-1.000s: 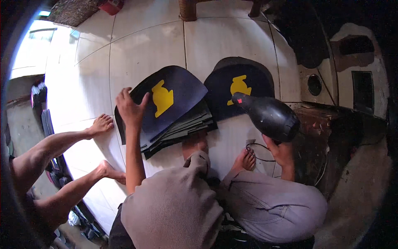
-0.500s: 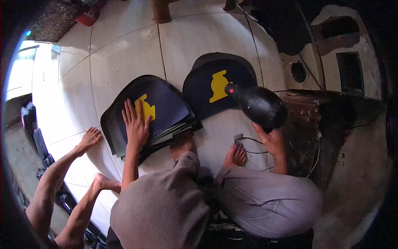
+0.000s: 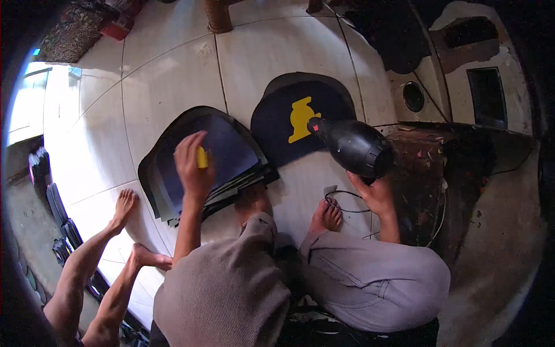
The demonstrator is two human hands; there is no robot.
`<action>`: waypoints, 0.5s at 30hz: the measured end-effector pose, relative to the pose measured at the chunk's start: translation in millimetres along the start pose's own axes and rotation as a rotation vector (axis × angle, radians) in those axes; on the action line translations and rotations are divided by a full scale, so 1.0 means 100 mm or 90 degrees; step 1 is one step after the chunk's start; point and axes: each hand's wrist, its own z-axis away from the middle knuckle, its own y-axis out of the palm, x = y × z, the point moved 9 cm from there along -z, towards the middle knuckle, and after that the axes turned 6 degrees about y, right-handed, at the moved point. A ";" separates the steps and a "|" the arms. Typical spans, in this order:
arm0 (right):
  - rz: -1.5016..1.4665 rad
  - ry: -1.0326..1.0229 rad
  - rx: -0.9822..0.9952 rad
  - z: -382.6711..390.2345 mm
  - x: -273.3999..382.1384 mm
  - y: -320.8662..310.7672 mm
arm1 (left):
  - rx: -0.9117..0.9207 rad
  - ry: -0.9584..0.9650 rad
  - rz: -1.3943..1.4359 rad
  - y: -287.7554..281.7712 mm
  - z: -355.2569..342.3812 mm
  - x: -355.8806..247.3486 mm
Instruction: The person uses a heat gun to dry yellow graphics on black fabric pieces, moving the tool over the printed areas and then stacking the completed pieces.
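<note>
My left hand point(image 3: 193, 165) is raised over a stack of dark curved sheets point(image 3: 231, 144), its fingers curled around a small yellow piece point(image 3: 202, 157) that shows partly beside them. In my right hand point(image 3: 374, 195) is a black hair dryer point(image 3: 359, 150), gripped by its handle. Its narrow nozzle tip points left, over a yellow cut-out shape point(image 3: 300, 120) lying on a second dark curved sheet point(image 3: 272, 139). Another dark sheet shows behind that one's far edge.
The sheets lie on a pale tiled floor point(image 3: 167, 63). A cord point(image 3: 347, 194) loops near my bare foot point(image 3: 327, 216). Another person's bare legs point(image 3: 87, 266) reach in from the left. A worn wooden box point(image 3: 413, 156) stands at the right, a wooden post point(image 3: 218, 16) at the back.
My left hand has lifted from lying flat on the stack and curled around the yellow piece, which no longer lies flat there. The hair dryer has stayed nearly still.
</note>
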 end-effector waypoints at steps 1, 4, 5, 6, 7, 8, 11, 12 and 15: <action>-0.004 0.002 0.003 0.00 0.04 0.01 | 0.012 0.030 0.044 0.11 -0.15 -0.19; -0.007 0.011 0.007 -0.02 -0.02 0.06 | 0.150 0.026 0.048 0.96 -0.40 -0.54; 0.001 0.015 -0.006 0.04 0.03 -0.01 | 0.185 0.022 0.054 1.18 -0.53 -0.65; 0.009 0.020 -0.003 0.06 0.07 -0.02 | 0.219 -0.002 0.024 1.37 -0.57 -0.64; 0.007 0.012 0.024 0.01 0.10 0.08 | 0.252 -0.042 -0.030 1.50 -0.50 -0.49; 0.017 0.018 0.028 0.02 0.11 0.07 | 0.286 -0.069 -0.058 1.63 -0.52 -0.47; 0.029 -0.036 -0.005 0.09 0.07 0.02 | 0.281 -0.092 -0.111 1.79 -0.60 -0.48; 0.025 -0.018 -0.005 0.10 0.04 0.00 | 0.269 -0.089 -0.090 1.83 -0.63 -0.47; 0.012 0.006 0.005 0.10 0.01 0.03 | 0.245 -0.098 -0.034 1.84 -0.59 -0.36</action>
